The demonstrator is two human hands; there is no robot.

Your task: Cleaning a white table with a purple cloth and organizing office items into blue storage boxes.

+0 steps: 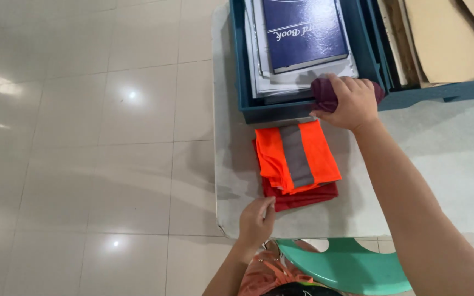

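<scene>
Head view, two hands (pixel 256 219) (pixel 349 104), two folded cloths (pixel 297 164)

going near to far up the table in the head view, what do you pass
green chair → left hand → red folded cloth → orange vest → right hand on a maroon cloth → blue book

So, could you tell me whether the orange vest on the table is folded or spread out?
Folded. The orange vest lies as a compact rectangle with its grey stripe on top, stacked on a folded red cloth that the left hand touches.
</scene>
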